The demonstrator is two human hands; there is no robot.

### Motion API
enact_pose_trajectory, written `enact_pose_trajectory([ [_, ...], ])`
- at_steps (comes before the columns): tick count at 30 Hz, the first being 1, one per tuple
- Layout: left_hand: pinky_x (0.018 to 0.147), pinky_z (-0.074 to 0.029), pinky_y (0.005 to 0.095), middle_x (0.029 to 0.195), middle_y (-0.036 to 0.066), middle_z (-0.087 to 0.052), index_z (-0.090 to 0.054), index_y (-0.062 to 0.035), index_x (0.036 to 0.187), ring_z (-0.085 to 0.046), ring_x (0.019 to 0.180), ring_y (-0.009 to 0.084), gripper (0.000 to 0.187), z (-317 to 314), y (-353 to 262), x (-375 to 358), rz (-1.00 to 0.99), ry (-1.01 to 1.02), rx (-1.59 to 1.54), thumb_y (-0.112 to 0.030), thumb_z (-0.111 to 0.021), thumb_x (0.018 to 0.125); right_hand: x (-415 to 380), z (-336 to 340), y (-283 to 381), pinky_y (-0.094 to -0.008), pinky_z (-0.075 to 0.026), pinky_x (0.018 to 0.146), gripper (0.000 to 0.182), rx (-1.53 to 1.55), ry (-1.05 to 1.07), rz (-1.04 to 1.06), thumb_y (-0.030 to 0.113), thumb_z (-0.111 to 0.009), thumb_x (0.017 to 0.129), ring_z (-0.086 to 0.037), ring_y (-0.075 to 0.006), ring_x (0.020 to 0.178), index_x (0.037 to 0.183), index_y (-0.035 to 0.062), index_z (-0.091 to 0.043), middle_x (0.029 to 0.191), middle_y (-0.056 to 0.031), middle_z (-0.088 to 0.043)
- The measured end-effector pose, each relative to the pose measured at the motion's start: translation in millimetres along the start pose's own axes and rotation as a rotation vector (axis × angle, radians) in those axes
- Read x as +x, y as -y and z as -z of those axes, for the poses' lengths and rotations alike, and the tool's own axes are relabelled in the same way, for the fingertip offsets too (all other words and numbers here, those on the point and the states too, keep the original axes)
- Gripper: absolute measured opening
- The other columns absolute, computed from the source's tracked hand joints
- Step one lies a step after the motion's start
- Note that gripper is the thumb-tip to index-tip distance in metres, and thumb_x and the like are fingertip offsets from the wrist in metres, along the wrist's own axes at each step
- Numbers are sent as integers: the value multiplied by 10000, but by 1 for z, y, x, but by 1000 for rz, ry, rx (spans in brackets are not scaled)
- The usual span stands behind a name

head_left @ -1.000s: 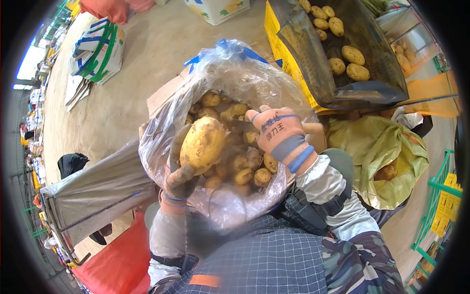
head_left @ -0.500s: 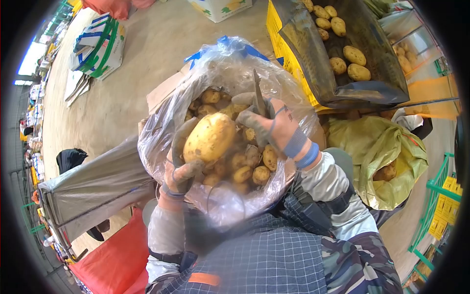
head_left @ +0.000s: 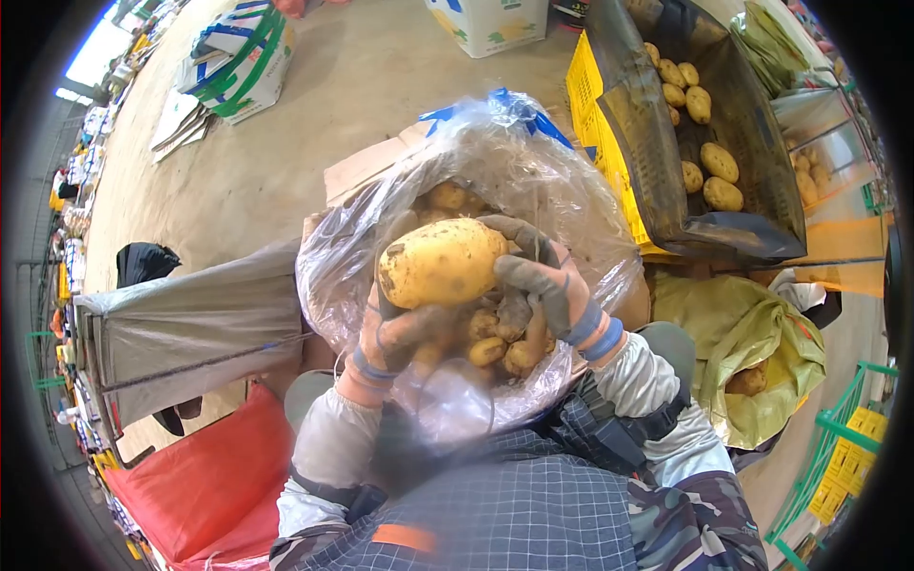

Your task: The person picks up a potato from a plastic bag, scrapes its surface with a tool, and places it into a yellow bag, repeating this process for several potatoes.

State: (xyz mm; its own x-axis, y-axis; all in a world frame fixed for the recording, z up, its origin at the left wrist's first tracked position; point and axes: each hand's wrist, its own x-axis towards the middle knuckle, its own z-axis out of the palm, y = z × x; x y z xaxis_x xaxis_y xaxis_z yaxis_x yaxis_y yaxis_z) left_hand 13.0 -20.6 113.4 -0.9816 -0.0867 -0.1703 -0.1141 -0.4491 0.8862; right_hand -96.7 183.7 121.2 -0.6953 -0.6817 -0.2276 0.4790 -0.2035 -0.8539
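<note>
A large yellow potato (head_left: 443, 262) with brown dirt specks is held up over an open clear plastic bag (head_left: 333, 276). My left hand (head_left: 395, 328), in a dark-palmed work glove, cups its left side and underside. The gloved fingers of my right hand (head_left: 547, 276) close around the potato's right end. No knife blade shows now; whether the right hand still has the knife is hidden. Below both hands, several smaller, dirtier potatoes (head_left: 487, 352) lie in the bag, partly covered by the hands.
At the upper right, a yellow crate (head_left: 609, 162) with a dark liner (head_left: 657, 190) holds several potatoes. A green sack (head_left: 762, 324) stands to the right. Left are a sheet-covered stand (head_left: 200, 324) and red sacking (head_left: 200, 485). White boxes (head_left: 490, 24) stand at the back.
The potato has turned from upright to nearly level. My right hand has moved in from beside it onto its right end, and the knife seen earlier is out of sight. The view has shifted.
</note>
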Motion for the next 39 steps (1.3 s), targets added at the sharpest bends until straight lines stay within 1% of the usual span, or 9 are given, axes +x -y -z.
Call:
enact_pose_trajectory([
  [5, 1049, -474, 377, 1364, 158, -573, -338, 8, 1499, -588, 1220, 258, 875, 2, -8, -3, -65, -38, 77, -108, -759, 740, 3, 7, 4, -335, -530, 896, 562, -623, -59, 176, 235, -734, 853, -662, -191, 1008, 1333, -13, -577, 1111, -100, -698],
  [8, 1036, -485, 374, 1348, 154, -586, -361, 7, 1484, -596, 1209, 252, 883, -5, -15, -1, -110, -79, 189, -77, -786, 714, -4, 10, -16, -334, -531, 910, 562, -1333, -318, 480, 253, -722, 876, -656, -180, 1052, 1340, -22, -564, 1170, -100, -690],
  [11, 1038, -483, 373, 1339, 152, -589, -377, -2, 1475, -594, 1210, 245, 911, -13, -15, 2, -175, -95, 319, -61, -831, 686, -5, 2, -9, -341, -527, 930, 561, -1205, -344, 284, 220, -724, 873, -663, -206, 1079, 1350, -22, -556, 1193, -136, -689],
  [14, 1047, -474, 372, 1333, 150, -587, -392, -10, 1463, -587, 1214, 239, 940, -14, -10, 4, -310, -64, 598, -92, -884, 667, 7, 10, -12, -346, -524, 929, 562, -290, -19, -13, 192, -726, 866, -678, -262, 1071, 1353, -28, -550, 1196, -195, -682],
  [16, 1054, -466, 372, 1332, 145, -583, -398, -13, 1458, -581, 1217, 237, 963, -14, -8, 4, -400, -35, 763, -135, -918, 657, 2, -2, -19, -357, -518, 944, 524, -181, 11, 32, 184, -727, 857, -665, -283, 1109, 1323, -7, -583, 1205, -211, -679],
  [17, 1059, -457, 372, 1332, 138, -578, -409, -21, 1448, -570, 1222, 235, 976, -19, -1, 4, -345, -57, 539, -153, -935, 636, 0, -6, -21, -362, -515, 951, 506, -125, 22, 57, 180, -728, 852, -658, -293, 1128, 1308, 3, -600, 1210, -220, -678],
  [24, 1066, -448, 378, 1343, 133, -561, -426, -25, 1423, -562, 1227, 227, 943, -8, 0, 3, -417, -6, 736, -172, -936, 644, -5, -4, -10, -408, -530, 886, 531, -1273, -132, 386, 195, -744, 811, -672, -342, 986, 1312, 108, -591, 1096, -174, -674],
  [33, 1006, -490, 328, 1274, 89, -594, -411, -44, 1437, -593, 1153, 178, 888, -16, -2, 4, -215, 2, 569, -68, -869, 677, -10, 5, -13, -441, -522, 711, 495, -1441, 97, 525, 219, -721, 767, -653, -327, 829, 1245, 143, -619, 980, -114, -651],
  [39, 999, -502, 318, 1248, 77, -602, -409, -55, 1440, -597, 1145, 165, 867, -18, 1, 8, -131, -30, 503, 1, -822, 679, -11, 3, -5, -434, -510, 693, 511, -1580, -36, 420, 183, -705, 731, -645, -308, 780, 1231, 118, -622, 910, -75, -635],
])
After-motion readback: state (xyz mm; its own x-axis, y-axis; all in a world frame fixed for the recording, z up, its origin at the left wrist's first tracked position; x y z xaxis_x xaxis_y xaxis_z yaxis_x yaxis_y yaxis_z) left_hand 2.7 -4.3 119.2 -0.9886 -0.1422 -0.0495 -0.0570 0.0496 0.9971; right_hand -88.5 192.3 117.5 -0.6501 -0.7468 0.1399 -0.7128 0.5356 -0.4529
